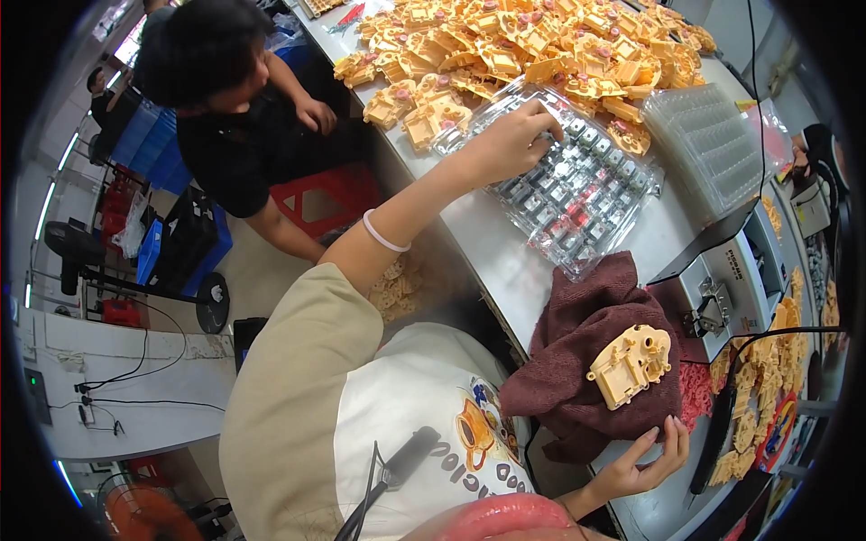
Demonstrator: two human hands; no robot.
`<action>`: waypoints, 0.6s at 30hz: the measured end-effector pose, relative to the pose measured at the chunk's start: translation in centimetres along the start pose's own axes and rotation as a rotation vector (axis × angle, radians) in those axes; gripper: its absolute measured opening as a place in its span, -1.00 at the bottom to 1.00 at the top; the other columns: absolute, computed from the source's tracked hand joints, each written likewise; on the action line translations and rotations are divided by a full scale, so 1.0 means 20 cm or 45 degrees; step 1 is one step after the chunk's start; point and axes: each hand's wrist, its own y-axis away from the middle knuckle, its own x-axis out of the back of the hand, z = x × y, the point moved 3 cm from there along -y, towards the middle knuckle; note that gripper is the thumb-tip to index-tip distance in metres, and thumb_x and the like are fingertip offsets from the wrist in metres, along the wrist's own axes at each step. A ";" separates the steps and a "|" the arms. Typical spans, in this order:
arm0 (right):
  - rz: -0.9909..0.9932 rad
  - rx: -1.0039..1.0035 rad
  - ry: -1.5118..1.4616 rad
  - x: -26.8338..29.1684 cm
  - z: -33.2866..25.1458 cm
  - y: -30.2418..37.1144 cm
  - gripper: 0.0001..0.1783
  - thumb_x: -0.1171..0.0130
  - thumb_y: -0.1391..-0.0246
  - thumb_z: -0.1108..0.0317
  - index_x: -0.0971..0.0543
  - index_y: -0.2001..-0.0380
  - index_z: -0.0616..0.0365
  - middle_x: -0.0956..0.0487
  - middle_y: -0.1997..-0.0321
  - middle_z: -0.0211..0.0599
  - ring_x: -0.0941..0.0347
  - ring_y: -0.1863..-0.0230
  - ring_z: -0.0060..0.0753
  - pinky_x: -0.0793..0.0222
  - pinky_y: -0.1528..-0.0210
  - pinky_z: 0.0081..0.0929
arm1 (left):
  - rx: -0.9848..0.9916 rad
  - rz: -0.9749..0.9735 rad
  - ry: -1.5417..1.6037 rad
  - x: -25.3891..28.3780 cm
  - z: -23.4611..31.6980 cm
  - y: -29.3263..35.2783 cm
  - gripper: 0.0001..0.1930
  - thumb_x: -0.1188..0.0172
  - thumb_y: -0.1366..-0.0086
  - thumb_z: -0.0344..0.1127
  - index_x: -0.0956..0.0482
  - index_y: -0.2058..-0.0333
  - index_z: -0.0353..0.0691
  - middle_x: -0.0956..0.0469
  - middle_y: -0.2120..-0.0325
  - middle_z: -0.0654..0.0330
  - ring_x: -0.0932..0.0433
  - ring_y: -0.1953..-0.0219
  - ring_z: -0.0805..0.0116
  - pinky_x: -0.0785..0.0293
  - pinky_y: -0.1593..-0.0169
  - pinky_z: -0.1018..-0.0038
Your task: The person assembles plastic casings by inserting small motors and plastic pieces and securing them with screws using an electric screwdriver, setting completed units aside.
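My left hand reaches over a clear plastic tray of small black and silver parts, some red. Its fingers are drawn together above the compartments; whatever they hold, if anything, is hidden. At the lower right, a pale yellow molded plastic housing lies on a crumpled dark red towel. Beside the towel's near edge rests my right hand, fingers apart and holding nothing, the fingertips touching or close to the cloth.
A large heap of yellow housings covers the far table. Stacked clear trays stand right of the filled tray. A metallic benchtop machine sits beside the towel, with more housings beyond. At left, a person sits near a red stool.
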 end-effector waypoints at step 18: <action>-0.011 -0.027 0.016 0.01 0.01 0.01 -0.76 -0.04 -0.10 0.60 -0.55 0.15 0.31 -0.49 0.07 -0.15 -0.40 -0.02 -0.21 -0.24 -0.16 -0.29 | -0.061 0.027 0.020 0.01 0.06 -0.04 -0.89 -0.22 -0.16 -0.44 -0.55 0.31 -0.24 -0.50 0.32 0.13 -0.53 0.24 0.16 -0.46 0.16 0.35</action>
